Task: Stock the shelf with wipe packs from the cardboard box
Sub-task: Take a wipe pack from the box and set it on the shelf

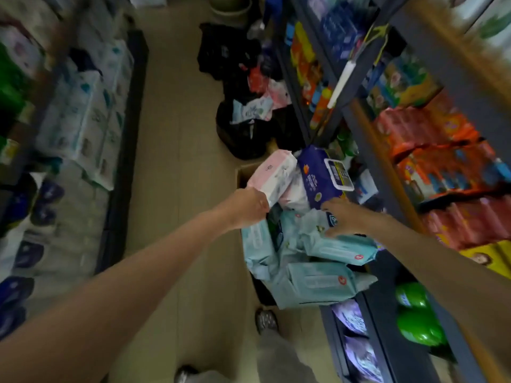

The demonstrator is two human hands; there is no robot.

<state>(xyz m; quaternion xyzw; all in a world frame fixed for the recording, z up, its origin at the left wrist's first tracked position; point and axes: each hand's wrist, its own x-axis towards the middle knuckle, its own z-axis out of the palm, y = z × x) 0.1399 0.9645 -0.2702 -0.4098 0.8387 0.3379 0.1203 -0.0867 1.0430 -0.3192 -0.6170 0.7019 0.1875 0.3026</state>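
Observation:
A cardboard box point(243, 172) stands on the aisle floor, heaped with wipe packs. My left hand point(246, 207) is shut on the near end of a pink and white pack point(273, 175), which is lifted over the box. My right hand point(347, 218) lies spread on a pale teal pack point(340, 248), its fingertips close to a dark blue pack point(320, 175) with a white lid. More teal packs point(315, 283) spill toward me. The shelf point(367, 150) on the right rises beside the box.
Orange and red packages point(442, 161) fill the right shelf, green bottles point(414, 316) lower down. Black bags point(243, 134) with loose packs sit on the floor beyond the box. Stacked white goods point(83, 111) line the left shelf. My shoes point(265, 320) stand near the box.

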